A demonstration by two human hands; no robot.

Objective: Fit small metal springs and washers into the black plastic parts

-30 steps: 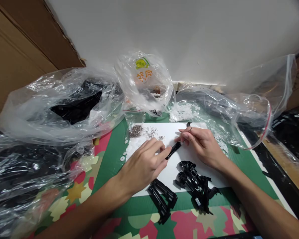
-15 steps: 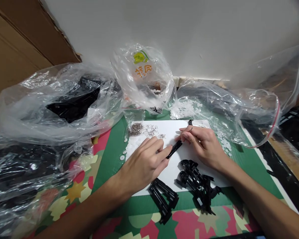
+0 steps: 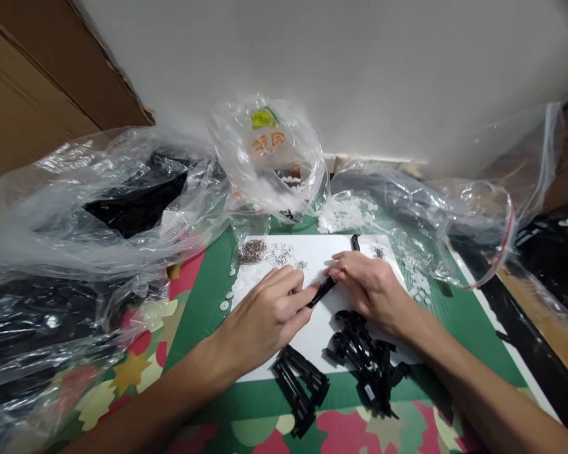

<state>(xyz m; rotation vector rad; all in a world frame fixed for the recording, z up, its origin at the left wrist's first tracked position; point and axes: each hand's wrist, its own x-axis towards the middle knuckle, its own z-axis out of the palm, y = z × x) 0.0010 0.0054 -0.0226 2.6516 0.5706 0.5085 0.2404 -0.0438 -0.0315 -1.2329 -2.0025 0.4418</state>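
**One head camera, close above the white sheet**

A single view from the person's head looks forward and down, near the white sheet [image 3: 312,296]. Both forearms enter from below it; plastic bags and the wall lie beyond it.

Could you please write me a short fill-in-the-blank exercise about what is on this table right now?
1. Both hands, the left hand and the right hand, hold one thin ____ part between them.
2. The hands work over a ____ sheet.
3. The pile of black parts lies nearest the ____ hand.

Missing words: black; white; right
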